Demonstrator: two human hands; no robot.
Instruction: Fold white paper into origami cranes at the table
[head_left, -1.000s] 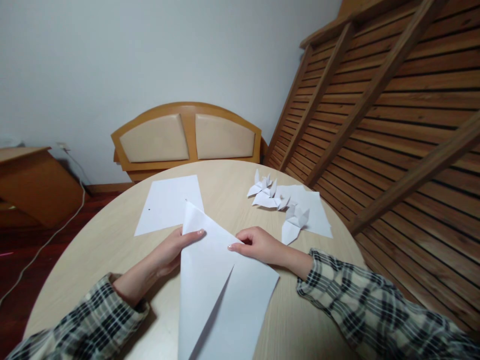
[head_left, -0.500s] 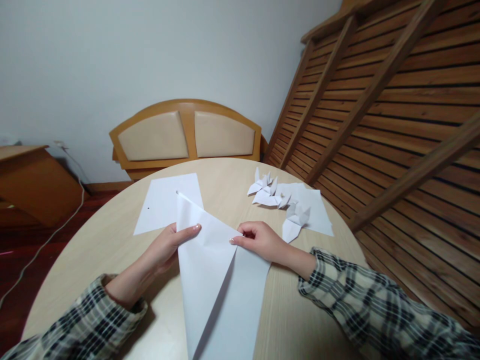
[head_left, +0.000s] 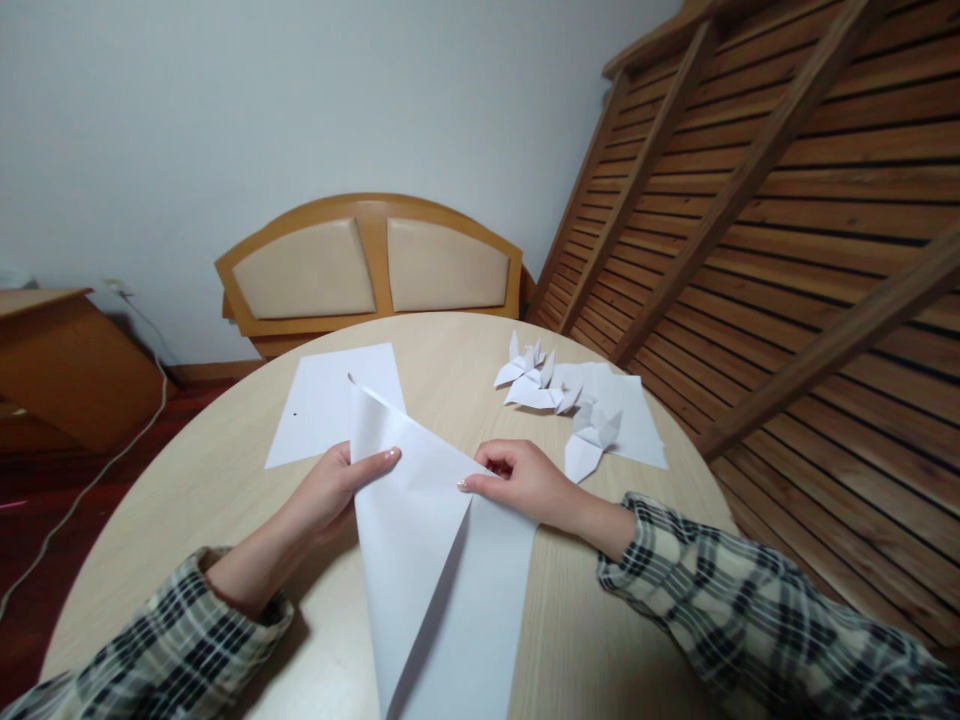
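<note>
Both hands hold a large sheet of white paper point(head_left: 409, 520), its upper part folded over diagonally into a pointed flap. My left hand point(head_left: 341, 485) grips the left edge, thumb on top and the fingers hidden behind the paper. With thumb and bent forefinger, my right hand point(head_left: 521, 483) pinches the slanting upper edge near the flap's corner. The sheet's lower end runs out of view at the bottom. Just beyond my right hand sits a folded white paper figure point(head_left: 589, 445) with upright points.
Several more folded paper figures point(head_left: 534, 378) stand farther back beside flat white sheets point(head_left: 637, 420). Another white sheet point(head_left: 330, 395) with a dark dot lies at the back left of the round table point(head_left: 187, 500). A headboard point(head_left: 375, 260) and slatted wooden panel point(head_left: 750, 250) stand behind.
Almost nothing differs. The view has shifted very slightly, and both hands keep the same hold on the folded paper.
</note>
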